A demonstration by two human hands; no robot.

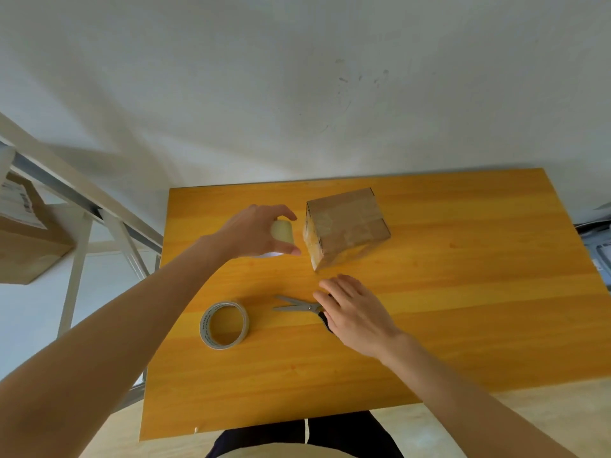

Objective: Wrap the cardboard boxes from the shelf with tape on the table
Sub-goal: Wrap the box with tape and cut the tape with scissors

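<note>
- Cardboard box [347, 223], brown and squat, stands toward the far middle of the yellow wooden table [463, 292]. Glossy clear tape already covers its top and left face.
- Judged by its look, it is light and fairly stiff, but the taped faces will be slick. Hold it by the bare cardboard edges or with a flat palm on top, not by the shiny film.
- Left hand [254, 231] grasps a pale, translucent roll of tape [283, 231], thumb and fingers curled round it, just left of the box. Whether a strip runs from roll to box I cannot tell.
- Right hand [353, 312] lies released, fingers nearly straight, over the dark handles of grey metal scissors [294, 305] just near of the box. It grips nothing visible.
- Second roll of clear tape with a printed core [224, 324] lies flat at near left — untouched.
- Metal-framed shelf [82, 200] at far left carries another brown carton with a label [26, 239].
</note>
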